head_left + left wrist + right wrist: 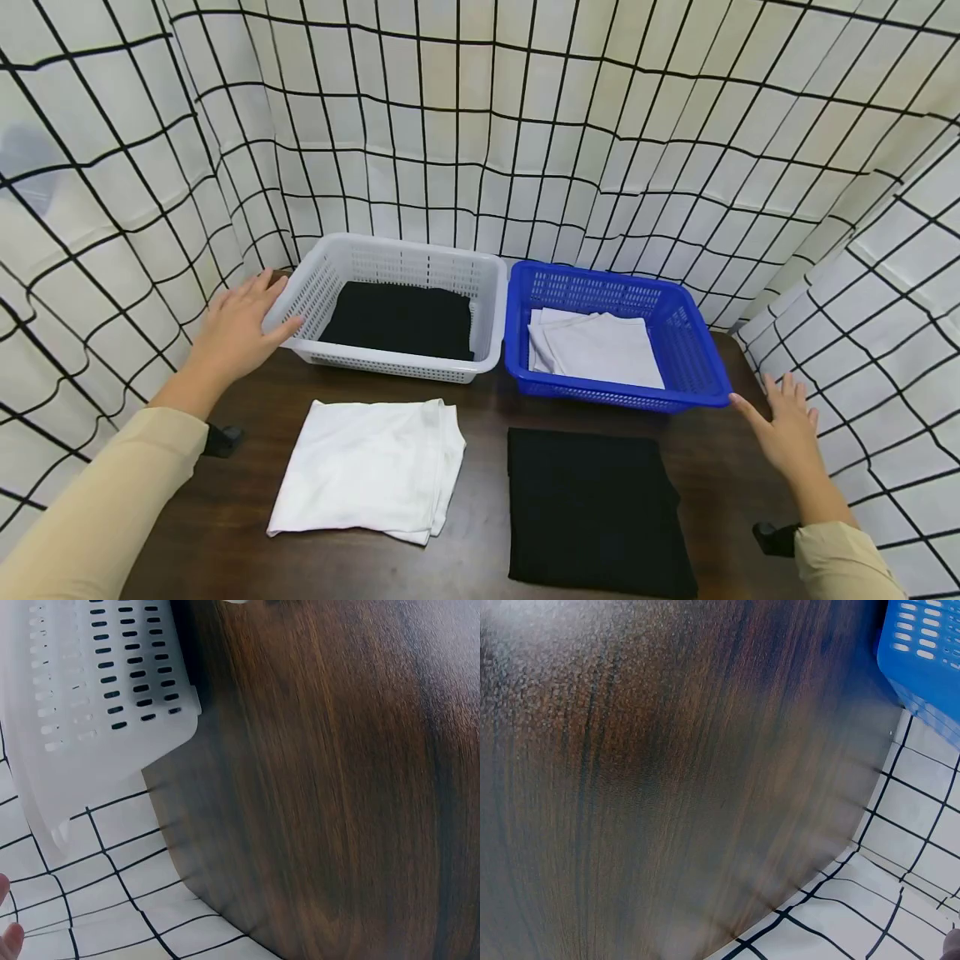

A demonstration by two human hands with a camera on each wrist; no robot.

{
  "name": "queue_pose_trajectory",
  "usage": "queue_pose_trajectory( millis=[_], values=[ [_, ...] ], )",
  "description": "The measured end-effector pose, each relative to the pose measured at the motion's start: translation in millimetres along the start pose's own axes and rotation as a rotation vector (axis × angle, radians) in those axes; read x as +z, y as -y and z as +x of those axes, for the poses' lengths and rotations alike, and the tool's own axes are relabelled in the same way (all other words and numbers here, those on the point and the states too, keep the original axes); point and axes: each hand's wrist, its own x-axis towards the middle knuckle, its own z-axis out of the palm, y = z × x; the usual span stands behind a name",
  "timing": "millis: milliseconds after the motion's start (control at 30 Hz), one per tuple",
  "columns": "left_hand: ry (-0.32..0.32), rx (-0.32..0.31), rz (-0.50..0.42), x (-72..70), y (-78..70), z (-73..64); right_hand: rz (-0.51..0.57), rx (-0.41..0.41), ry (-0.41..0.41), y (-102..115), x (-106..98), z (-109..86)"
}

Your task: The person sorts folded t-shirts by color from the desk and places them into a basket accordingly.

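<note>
At the left end of the white plastic basket [401, 360] is my left hand [240, 321], fingers extended and thumb by the rim; whether it touches cannot be told. Folded black cloth [401, 321] lies inside that basket. My right hand [787, 429] is spread near the right front corner of the blue basket [615, 392], holding nothing. Folded white cloth [600, 346] lies in the blue basket. On the table in front, a folded white cloth [367, 467] lies at left and a folded black cloth [592, 508] at right.
The dark wooden table [480, 517] carries both baskets side by side at its back edge. White curtain with a black grid pattern [465, 125] encloses the back and both sides. A black band [776, 539] is on the right wrist.
</note>
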Motion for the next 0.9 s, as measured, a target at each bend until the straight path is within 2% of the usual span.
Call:
queue_pose_trajectory(
  millis=[300,600,900],
  values=[
    [-0.013,0.019,0.014,3.8,-5.4,-1.6,0.006,-0.012,0.005,0.9,1.4,-1.2],
    [0.006,0.04,0.017,5.4,-17.7,-5.5,0.005,-0.062,0.032,9.4,0.3,-2.2],
    [0.04,0.04,-0.013,11.5,-22.2,-1.8,0.002,-0.08,0.008,21.6,1.1,-2.5]
  ],
)
